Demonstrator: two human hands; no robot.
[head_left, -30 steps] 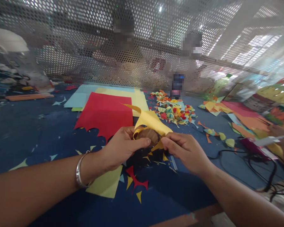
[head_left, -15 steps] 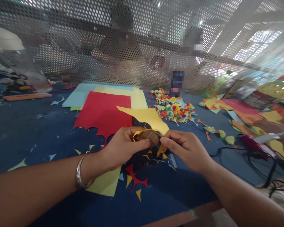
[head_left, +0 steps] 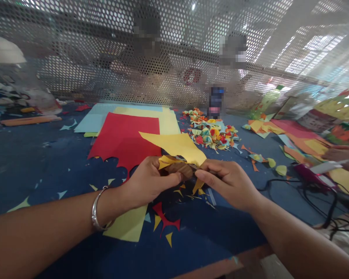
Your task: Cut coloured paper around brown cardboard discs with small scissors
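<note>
My left hand (head_left: pixel 147 182) and my right hand (head_left: pixel 227 182) meet above the blue table (head_left: pixel 40 170), both pinching a piece of yellow paper (head_left: pixel 176 146). The paper is wrapped around a small brown rounded object (head_left: pixel 178 168) held between my fingertips. A loose flap of the yellow paper sticks up and away from my hands. A silver bangle (head_left: pixel 96 211) sits on my left wrist. Under my hands lie cut scraps of yellow and red paper (head_left: pixel 163 219) and a larger yellow sheet (head_left: pixel 128 226).
A red sheet (head_left: pixel 125 137) lies on yellow and light blue sheets (head_left: pixel 90 118) behind my hands. A heap of small coloured folded pieces (head_left: pixel 212 133) is at centre right. Another person's hand (head_left: pixel 341 155) works at the right, near black cables (head_left: pixel 317 197). A perforated screen (head_left: pixel 104 46) closes the far side.
The yellow paper's raised flap has dropped lower and flatter over the brown object. My two hands stay together, shifted slightly left and down.
</note>
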